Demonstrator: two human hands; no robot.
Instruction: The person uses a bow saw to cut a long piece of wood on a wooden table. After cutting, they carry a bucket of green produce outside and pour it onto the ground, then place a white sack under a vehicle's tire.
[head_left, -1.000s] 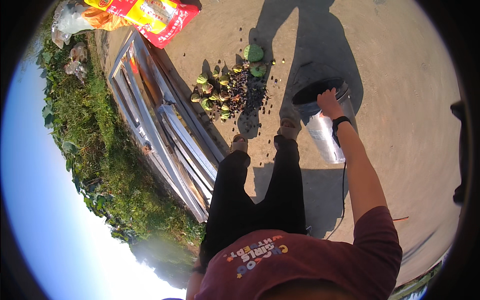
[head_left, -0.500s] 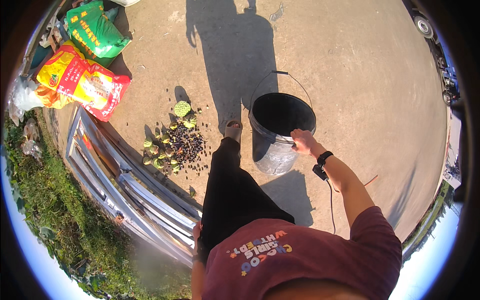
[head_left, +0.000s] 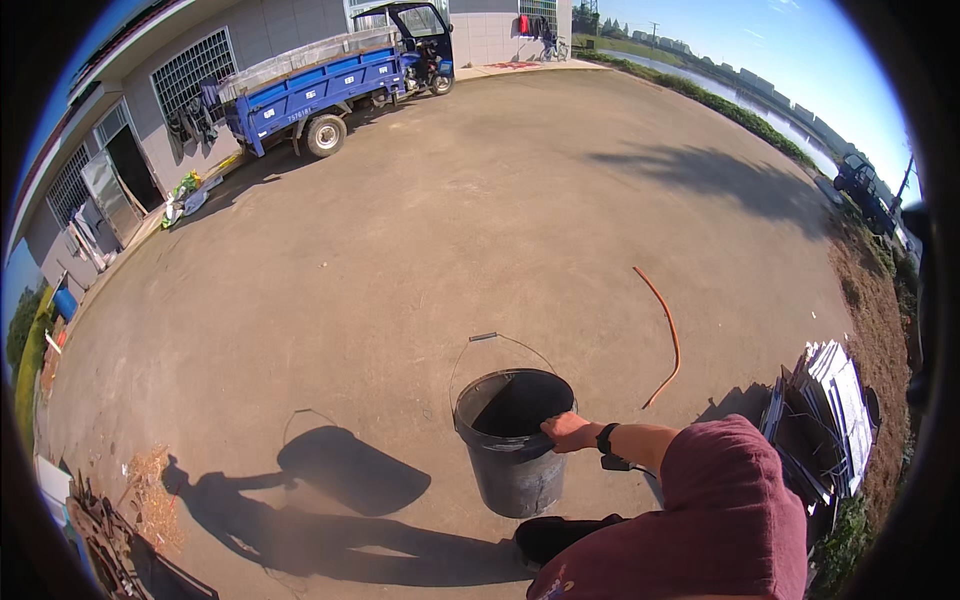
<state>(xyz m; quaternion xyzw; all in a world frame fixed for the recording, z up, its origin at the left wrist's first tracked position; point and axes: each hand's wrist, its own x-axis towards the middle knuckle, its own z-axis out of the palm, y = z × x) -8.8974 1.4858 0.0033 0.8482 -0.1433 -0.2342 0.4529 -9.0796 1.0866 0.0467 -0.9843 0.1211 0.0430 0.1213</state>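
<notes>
Bucket (head_left: 515, 478), black and open-mouthed, is in the grasp of the right hand (head_left: 570, 432). Taking 12 o'clock as the top of the view, its mouth lies toward 10 o'clock from that hand and its body toward 8. The fingers are clamped on the rim at about 3 o'clock, curled over the edge. The long axis stands nearly upright, mouth tilted up toward the view, base pointing toward 6 o'clock. The wire handle (head_left: 484, 337) stands up free of the hand, its grip at 11 o'clock from the mouth. The right hand is the nearer one; the left hand is out of view, so its state cannot be told.

The bucket's shadow (head_left: 355, 470) falls on the ground at 9 o'clock, well apart from the base, which suggests the bucket is held off the ground. A dark trouser leg (head_left: 565, 540) is just beside the base at 5 o'clock.

Inside the mouth, sunlight catches part of the inner wall; nothing shows in the visible part, and the bottom is hidden. Farther off, a blue cargo bed (head_left: 330, 88) sits at 11 o'clock and a blue drum (head_left: 65, 302) near 10 o'clock, their contents unclear. An orange-red strip (head_left: 676, 343) curves at 2 o'clock.
</notes>
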